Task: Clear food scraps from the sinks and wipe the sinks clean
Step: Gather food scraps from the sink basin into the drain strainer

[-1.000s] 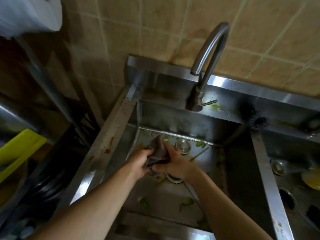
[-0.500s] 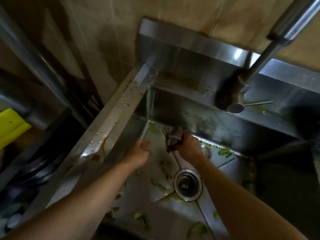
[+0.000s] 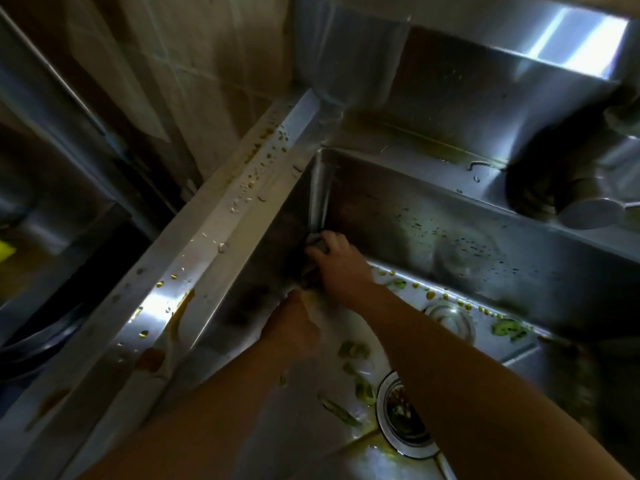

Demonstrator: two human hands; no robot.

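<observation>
Right hand (image 3: 337,263) grips a dark cloth (image 3: 317,242), pressed into the sink (image 3: 450,237) far-left corner. Left hand (image 3: 294,327) sits just below, fingers curled; contents indiscernible. Green scraps (image 3: 353,349) lie near the drain (image 3: 401,415).

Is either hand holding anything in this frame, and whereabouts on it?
The right hand holds the bunched cloth in the sink's far-left corner. The left hand looks curled; contents unclear.
</observation>
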